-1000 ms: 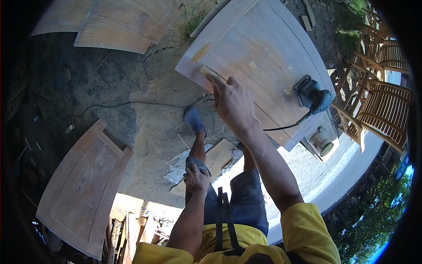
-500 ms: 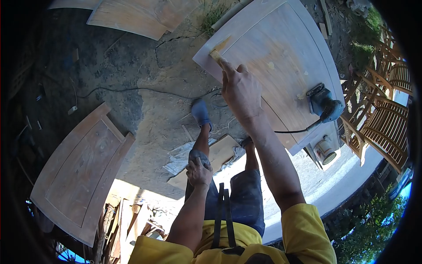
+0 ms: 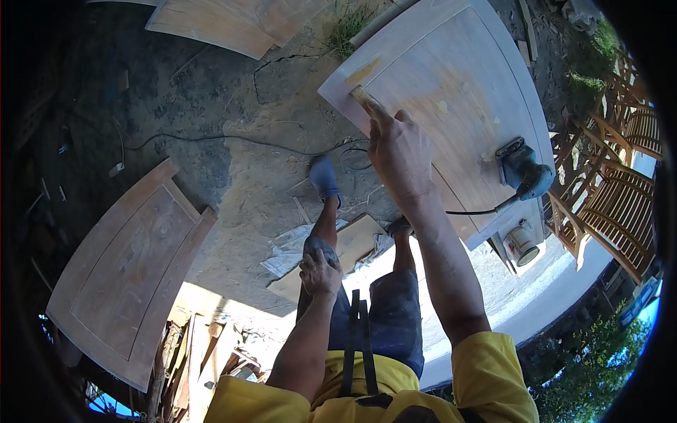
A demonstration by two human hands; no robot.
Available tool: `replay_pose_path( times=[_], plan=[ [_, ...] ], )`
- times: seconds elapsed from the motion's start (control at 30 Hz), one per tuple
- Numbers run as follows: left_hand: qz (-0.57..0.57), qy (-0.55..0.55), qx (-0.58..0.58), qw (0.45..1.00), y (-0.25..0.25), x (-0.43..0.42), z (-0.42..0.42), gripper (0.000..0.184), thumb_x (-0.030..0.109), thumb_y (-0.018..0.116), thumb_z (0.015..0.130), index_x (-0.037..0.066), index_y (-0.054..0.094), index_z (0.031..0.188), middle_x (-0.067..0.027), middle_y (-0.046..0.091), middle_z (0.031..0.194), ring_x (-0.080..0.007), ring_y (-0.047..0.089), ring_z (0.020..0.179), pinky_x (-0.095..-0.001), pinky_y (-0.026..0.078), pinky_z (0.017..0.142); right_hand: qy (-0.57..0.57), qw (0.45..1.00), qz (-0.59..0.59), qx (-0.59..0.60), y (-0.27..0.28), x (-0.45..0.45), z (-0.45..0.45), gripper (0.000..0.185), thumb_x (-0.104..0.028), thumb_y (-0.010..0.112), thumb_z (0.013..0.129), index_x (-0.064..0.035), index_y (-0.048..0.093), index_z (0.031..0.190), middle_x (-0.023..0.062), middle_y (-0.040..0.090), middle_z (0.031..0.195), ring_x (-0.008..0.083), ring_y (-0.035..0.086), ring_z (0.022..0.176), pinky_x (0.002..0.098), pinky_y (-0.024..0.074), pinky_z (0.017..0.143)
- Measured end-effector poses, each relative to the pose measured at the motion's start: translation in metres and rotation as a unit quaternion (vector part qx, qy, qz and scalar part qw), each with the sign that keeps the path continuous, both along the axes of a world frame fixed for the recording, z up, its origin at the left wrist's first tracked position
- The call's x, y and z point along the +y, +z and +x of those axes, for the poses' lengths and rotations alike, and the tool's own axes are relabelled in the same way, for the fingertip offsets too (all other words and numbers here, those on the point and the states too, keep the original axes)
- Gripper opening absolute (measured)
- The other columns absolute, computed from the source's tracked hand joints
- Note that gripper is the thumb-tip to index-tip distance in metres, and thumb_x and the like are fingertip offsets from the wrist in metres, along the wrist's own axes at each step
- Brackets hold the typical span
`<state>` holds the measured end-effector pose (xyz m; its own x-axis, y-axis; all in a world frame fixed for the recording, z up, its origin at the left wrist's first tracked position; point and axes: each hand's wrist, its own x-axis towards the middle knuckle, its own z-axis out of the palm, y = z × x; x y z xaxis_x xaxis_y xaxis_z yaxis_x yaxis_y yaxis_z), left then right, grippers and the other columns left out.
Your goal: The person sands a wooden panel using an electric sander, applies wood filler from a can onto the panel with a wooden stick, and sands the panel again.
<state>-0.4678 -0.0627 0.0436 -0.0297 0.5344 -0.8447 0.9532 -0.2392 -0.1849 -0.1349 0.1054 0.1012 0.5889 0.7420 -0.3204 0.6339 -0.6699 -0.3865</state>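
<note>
- A flat, pale tool [image 3: 365, 99] is being gripped in the right hand [image 3: 403, 154], fingers closed around it, its tip being held against the panel [image 3: 458, 53] near a pointed corner.
- The left hand [image 3: 321, 272] is being rested on the left knee, well apart from the right; no tool is being seen in it.
- The panel is being shown as smooth, whitish wood with curved edges and a grooved border—browner grain is being exposed mid-surface, with pale spots scattered about.
- A tan smear [image 3: 363, 71] is being seen just beside the tool's tip.
- The sander [image 3: 525, 170], dark teal and rounded, is being borne by the panel near its far right edge; a black cord [image 3: 471, 212] is being trailed from it.
- A pale, round tub [image 3: 520, 243] is being kept beside the panel, on a board [image 3: 499, 250]—its contents are being shown too small to tell.
- Slatted wooden chairs [image 3: 620, 204] are being lit at right.
</note>
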Motion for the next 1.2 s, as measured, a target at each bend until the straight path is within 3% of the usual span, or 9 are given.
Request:
replay_pose_path(
  times=[0.47,0.57,1.07,1.2],
  plan=[
    [-0.003,-0.005,0.002,1.0,-0.001,-0.003,-0.003,0.066,0.044,0.071,0.09,0.015,0.055,0.148,-0.0232,0.055,0.138,-0.0453,0.059,0.126,-0.0545,0.051,0.106,-0.011,1.0,0.001,0.0,0.004,0.014,0.003,0.034,-0.02,0.062,0.105,-0.0202,0.071,0.138,0.0178,0.069,0.091,0.0377,0.072,0.077,0.052,0.0566,0.068],
    [-0.005,-0.005,0.003,1.0,-0.004,-0.006,-0.008,0.068,0.043,0.073,0.087,0.014,0.055,0.146,-0.0242,0.054,0.138,-0.0457,0.057,0.128,-0.0549,0.052,0.105,0.02,0.999,-0.02,0.022,0.001,0.02,0.004,0.049,-0.011,0.061,0.098,-0.0191,0.063,0.147,0.0207,0.069,0.102,0.0375,0.076,0.084,0.0494,0.0607,0.071],
    [-0.001,-0.005,0.0,1.0,-0.004,-0.006,-0.006,0.07,0.045,0.073,0.087,0.015,0.054,0.147,-0.0234,0.054,0.138,-0.0446,0.058,0.126,-0.0547,0.051,0.105,0.024,1.0,-0.001,-0.018,0.003,0.005,0.025,0.041,-0.015,0.063,0.1,-0.0182,0.068,0.14,0.0199,0.069,0.095,0.038,0.075,0.079,0.0499,0.0594,0.069],
    [-0.015,-0.004,0.008,1.0,0.001,0.0,0.0,0.069,0.045,0.073,0.088,0.014,0.054,0.146,-0.0226,0.054,0.136,-0.0436,0.058,0.126,-0.0545,0.051,0.104,-0.003,1.0,-0.001,-0.014,0.003,0.011,0.031,0.034,-0.019,0.064,0.104,-0.0193,0.073,0.137,0.0185,0.071,0.09,0.038,0.072,0.08,0.051,0.0572,0.073]
  ],
)
